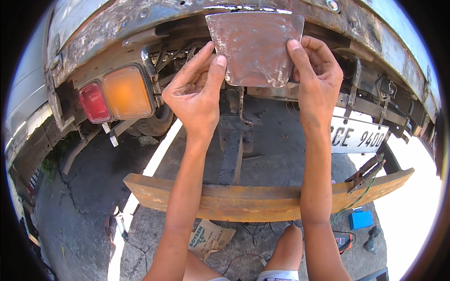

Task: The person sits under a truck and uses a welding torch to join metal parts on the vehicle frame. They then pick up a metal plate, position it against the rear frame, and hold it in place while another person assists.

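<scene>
A trapezoid-shaped metal plate [258,49], reddish brown with bare scuffed edges, is held up between my two hands, its wide side at the top. My left hand [199,91] grips its left edge between thumb and fingers. The right edge is pinched by my right hand [318,77], thumb on the plate's near face and the other fingers curled. Right behind the plate runs the rusty lower rail [136,21] of a truck's rear, whose surface is scraped and patchy. Whether the plate touches that rail I cannot tell.
A red and orange tail lamp [126,93] sits at the left. Below my hands a rusty steel bumper beam [248,203] crosses, with a clamp [367,174] and green wire at its right. A white number plate [358,136], cardboard [213,238] and blue box [361,219] lie beyond or below.
</scene>
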Available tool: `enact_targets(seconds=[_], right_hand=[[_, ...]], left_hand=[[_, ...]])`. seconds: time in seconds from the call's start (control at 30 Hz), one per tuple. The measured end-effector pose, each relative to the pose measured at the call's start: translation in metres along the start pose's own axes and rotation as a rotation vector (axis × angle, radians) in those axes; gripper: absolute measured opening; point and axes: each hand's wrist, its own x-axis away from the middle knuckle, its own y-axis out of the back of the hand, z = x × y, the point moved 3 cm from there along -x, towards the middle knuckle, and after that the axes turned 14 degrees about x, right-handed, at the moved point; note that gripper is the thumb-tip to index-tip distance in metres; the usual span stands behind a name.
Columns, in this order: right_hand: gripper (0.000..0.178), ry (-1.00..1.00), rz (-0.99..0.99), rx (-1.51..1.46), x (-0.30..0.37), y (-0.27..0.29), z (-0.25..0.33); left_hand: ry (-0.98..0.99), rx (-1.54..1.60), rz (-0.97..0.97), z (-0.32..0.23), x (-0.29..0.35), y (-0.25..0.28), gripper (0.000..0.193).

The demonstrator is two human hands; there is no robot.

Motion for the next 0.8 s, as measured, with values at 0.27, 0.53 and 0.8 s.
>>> enact_targets(seconds=[0.27,0.53,0.8], right_hand=[[0.021,-0.006,-0.017,0.016,0.0006,-0.0012,-0.0021],[0.02,0.009,-0.012,0.021,0.0011,0.0011,-0.0006],[0.019,0.009,-0.012,0.001,0.0003,0.0009,0.0001]], left_hand=[[-0.047,0.015,0.002,0.0008,-0.0026,-0.003,0.032],[-0.003,0.052,0.032,0.0031,-0.0044,-0.0003,0.032],[0.015,0.074,0.022,0.0056,-0.005,0.0003,0.032]])
